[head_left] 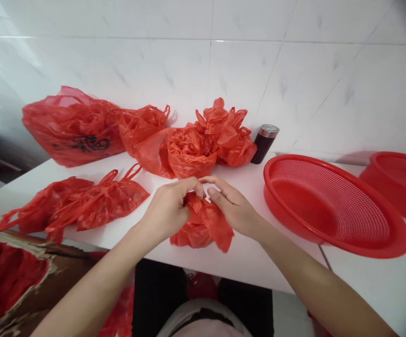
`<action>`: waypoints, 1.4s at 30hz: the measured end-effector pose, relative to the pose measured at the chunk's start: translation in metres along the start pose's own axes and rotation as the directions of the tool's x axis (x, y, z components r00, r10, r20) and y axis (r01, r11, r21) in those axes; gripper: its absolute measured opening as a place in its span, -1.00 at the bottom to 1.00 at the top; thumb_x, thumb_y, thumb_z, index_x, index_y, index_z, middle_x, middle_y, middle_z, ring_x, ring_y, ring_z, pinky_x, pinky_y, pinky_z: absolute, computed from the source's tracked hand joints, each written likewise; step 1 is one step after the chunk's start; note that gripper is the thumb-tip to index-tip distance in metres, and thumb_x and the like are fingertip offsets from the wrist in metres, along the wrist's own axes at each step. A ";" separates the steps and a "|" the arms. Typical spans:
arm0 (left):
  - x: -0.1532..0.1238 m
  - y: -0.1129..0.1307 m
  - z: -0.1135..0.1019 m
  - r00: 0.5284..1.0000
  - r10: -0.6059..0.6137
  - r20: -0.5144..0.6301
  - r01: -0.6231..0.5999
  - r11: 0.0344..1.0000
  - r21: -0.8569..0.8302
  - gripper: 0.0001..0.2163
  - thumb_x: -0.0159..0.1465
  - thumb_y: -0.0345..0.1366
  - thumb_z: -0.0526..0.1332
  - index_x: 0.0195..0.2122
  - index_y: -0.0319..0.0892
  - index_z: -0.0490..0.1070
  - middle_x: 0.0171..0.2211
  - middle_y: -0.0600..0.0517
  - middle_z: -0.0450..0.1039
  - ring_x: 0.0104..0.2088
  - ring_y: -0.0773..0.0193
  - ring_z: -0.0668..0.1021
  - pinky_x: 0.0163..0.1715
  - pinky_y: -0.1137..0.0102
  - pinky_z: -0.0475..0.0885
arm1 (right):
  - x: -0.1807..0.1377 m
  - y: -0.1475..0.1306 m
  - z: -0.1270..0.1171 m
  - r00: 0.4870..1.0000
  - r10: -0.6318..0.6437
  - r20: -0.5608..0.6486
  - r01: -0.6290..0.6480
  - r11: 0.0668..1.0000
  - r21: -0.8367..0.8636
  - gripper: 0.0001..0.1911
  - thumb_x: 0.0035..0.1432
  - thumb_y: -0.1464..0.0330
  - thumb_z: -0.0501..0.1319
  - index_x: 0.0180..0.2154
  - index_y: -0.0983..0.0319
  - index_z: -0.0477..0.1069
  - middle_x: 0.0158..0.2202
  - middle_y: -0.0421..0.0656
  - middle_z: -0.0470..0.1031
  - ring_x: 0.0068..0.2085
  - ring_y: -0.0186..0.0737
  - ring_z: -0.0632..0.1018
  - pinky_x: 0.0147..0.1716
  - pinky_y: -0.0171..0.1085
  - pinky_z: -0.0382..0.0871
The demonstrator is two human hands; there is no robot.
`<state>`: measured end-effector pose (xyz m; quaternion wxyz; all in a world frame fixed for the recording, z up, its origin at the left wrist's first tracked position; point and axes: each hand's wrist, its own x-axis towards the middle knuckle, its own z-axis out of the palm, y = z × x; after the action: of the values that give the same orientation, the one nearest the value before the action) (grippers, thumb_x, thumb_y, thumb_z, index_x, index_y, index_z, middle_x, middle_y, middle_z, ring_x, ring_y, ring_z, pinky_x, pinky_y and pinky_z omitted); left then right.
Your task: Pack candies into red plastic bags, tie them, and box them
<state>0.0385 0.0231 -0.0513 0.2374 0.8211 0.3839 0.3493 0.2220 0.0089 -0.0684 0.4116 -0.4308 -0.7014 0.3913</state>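
**Both hands on one crumpled red bag at the table edge**

So both hands are on the same thing here: a small crumpled red plastic bag (203, 227) sitting on the near edge of the white table (245, 257), pretty much dead centre. The left hand (169, 208) is curled around its left side with the fingers closed on the plastic, and the right hand (232, 206) pinches the top of it from the right, thumb and fingertips nearly meeting the left ones.

Around it there's a whole lot more red. To the left, near side, lies a flattened red plastic bag with loop handles (83, 203). Far left against the white tiled wall (224, 56) there's a big puffy red plastic bag with black printing (71, 128). Just beyond the hands sits a bunched heap of red plastic bags (203, 140), and right beside that heap stands a small dark cylindrical bottle with a silver cap (264, 142).

To the right is a round red plastic mesh colander (332, 206), and further right a red plastic basin (399, 182) cut off by the frame. A torn cardboard box (30, 271) shows at the bottom left, below the table edge.
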 end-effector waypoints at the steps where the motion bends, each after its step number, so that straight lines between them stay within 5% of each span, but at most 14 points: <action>1: -0.001 -0.002 0.003 0.995 0.041 -0.089 -0.035 0.997 0.067 -0.70 0.01 -0.65 0.05 -0.33 -0.15 0.40 -0.37 0.12 0.48 -0.45 0.40 0.46 -0.42 0.50 0.34 | 0.001 0.006 0.002 1.000 0.020 0.024 -0.021 0.998 0.057 -0.69 0.37 0.23 0.00 0.09 0.11 0.28 -0.19 -0.21 0.48 -0.14 -0.25 0.49 -0.13 -0.22 0.36; 4: -0.001 -0.005 0.009 0.970 0.150 -0.193 -0.133 0.986 0.098 -0.72 0.14 -0.58 0.09 -0.20 -0.14 0.42 -0.19 0.03 0.52 -0.25 0.32 0.54 -0.25 0.44 0.42 | 0.000 0.011 0.006 0.994 0.017 0.109 -0.039 0.979 0.200 -0.75 0.33 0.22 0.07 -0.02 0.14 0.34 -0.32 -0.25 0.42 -0.29 -0.31 0.45 -0.26 -0.29 0.35; 7: -0.002 -0.007 0.011 0.977 0.164 -0.134 -0.158 0.986 0.053 -0.75 0.24 -0.47 0.12 -0.09 -0.14 0.44 -0.08 -0.03 0.52 -0.11 0.25 0.55 -0.11 0.38 0.43 | -0.003 0.006 0.005 0.994 0.019 0.109 -0.046 0.968 0.248 -0.79 0.30 0.21 0.11 -0.31 0.20 0.33 -0.39 -0.28 0.34 -0.39 -0.38 0.37 -0.38 -0.36 0.27; 11: -0.016 -0.028 0.007 1.000 0.015 0.014 -0.015 1.000 0.021 -0.81 0.36 -0.29 0.08 -0.19 -0.14 0.50 -0.25 0.02 0.58 -0.27 0.28 0.58 -0.20 0.42 0.44 | -0.016 0.012 -0.008 0.995 0.076 -0.072 -0.067 0.990 0.121 -0.64 0.29 0.15 0.12 -0.47 0.21 0.18 -0.51 -0.31 0.23 -0.47 -0.41 0.29 -0.48 -0.39 0.17; 14: -0.040 -0.056 0.007 0.987 -0.158 -0.031 0.158 0.987 -0.016 -0.69 0.39 -0.17 0.03 -0.38 -0.16 0.47 -0.44 0.04 0.54 -0.41 0.29 0.56 -0.33 0.45 0.43 | -0.030 0.046 -0.026 0.955 0.173 -0.242 -0.157 0.984 0.083 -0.61 0.27 0.10 0.12 -0.49 0.20 0.18 -0.52 -0.27 0.34 -0.44 -0.35 0.39 -0.39 -0.34 0.28; 19: -0.069 -0.077 0.035 0.953 -0.281 -0.114 0.278 0.960 -0.045 -0.69 0.39 -0.15 0.02 -0.40 -0.16 0.43 -0.33 -0.02 0.54 -0.27 0.23 0.54 -0.17 0.37 0.40 | -0.042 0.097 -0.035 0.870 0.307 -0.386 -0.329 0.944 0.010 -0.58 0.26 0.02 0.06 -0.47 0.18 0.17 -0.48 -0.21 0.44 -0.37 -0.24 0.49 -0.29 -0.23 0.36; 22: -0.060 -0.071 0.061 0.941 -0.261 -0.217 0.246 0.965 -0.092 -0.71 0.41 -0.17 -0.03 -0.24 -0.17 0.42 -0.16 -0.09 0.51 -0.12 0.19 0.52 -0.08 0.34 0.38 | -0.042 0.090 -0.016 0.856 0.252 -0.452 -0.377 0.902 -0.211 -0.64 0.29 0.02 0.00 -0.36 0.16 0.18 -0.42 -0.23 0.46 -0.36 -0.23 0.49 -0.31 -0.23 0.31; 24: -0.048 -0.067 0.076 0.943 -0.275 -0.187 0.275 0.961 -0.027 -0.69 0.43 -0.16 -0.11 -0.18 -0.16 0.38 -0.12 -0.09 0.50 -0.08 0.21 0.52 -0.08 0.36 0.38 | -0.042 0.081 0.003 0.887 0.238 -0.397 -0.390 0.846 -0.363 -0.66 0.23 0.00 0.07 -0.23 0.14 0.20 -0.35 -0.22 0.49 -0.36 -0.19 0.50 -0.33 -0.23 0.28; 28: -0.031 -0.073 0.098 0.927 -0.376 -0.008 0.367 0.901 0.231 -0.66 0.43 -0.11 -0.17 -0.24 -0.10 0.34 -0.43 0.04 0.49 -0.40 0.23 0.54 -0.37 0.41 0.35 | -0.050 0.086 0.026 0.928 0.234 -0.290 -0.356 0.788 -0.502 -0.73 0.21 0.16 0.10 -0.13 0.15 0.19 -0.31 -0.17 0.49 -0.34 -0.14 0.50 -0.38 -0.26 0.22; 31: -0.026 -0.084 0.101 0.902 -0.432 0.000 0.408 0.853 0.325 -0.68 0.42 -0.10 -0.14 -0.22 -0.07 0.35 -0.55 0.07 0.44 -0.50 0.19 0.52 -0.46 0.39 0.25 | -0.059 0.106 0.016 0.891 0.288 -0.352 -0.420 0.817 -0.395 -0.86 0.21 0.23 0.07 -0.30 0.14 0.16 -0.47 -0.28 0.39 -0.46 -0.25 0.41 -0.43 -0.31 0.17; 35: -0.017 -0.098 0.097 0.872 -0.489 -0.008 0.442 0.781 0.440 -0.65 0.41 -0.08 -0.14 -0.16 -0.05 0.39 -0.44 -0.02 0.53 -0.43 0.11 0.56 -0.44 0.37 0.24 | -0.066 0.128 -0.007 0.826 0.357 -0.436 -0.496 0.827 -0.263 -0.75 0.15 0.21 0.11 -0.42 0.14 0.05 -0.56 -0.34 0.23 -0.52 -0.31 0.30 -0.49 -0.36 0.12; 42: 0.007 -0.114 0.110 0.887 -0.461 0.009 0.375 0.732 0.570 -0.66 0.40 -0.17 -0.09 -0.14 -0.10 0.47 -0.20 -0.11 0.59 -0.23 0.07 0.59 -0.19 0.25 0.29 | -0.062 0.150 0.000 0.871 0.283 -0.402 -0.488 0.596 -0.637 -0.90 0.25 0.30 -0.01 -0.31 0.16 0.19 -0.56 -0.28 0.27 -0.53 -0.29 0.27 -0.52 -0.32 -0.08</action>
<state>0.0724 0.0827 -0.1944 0.0906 0.7698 0.6242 0.0980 0.2823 -0.0002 -0.2193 0.2006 -0.7465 -0.6259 0.1039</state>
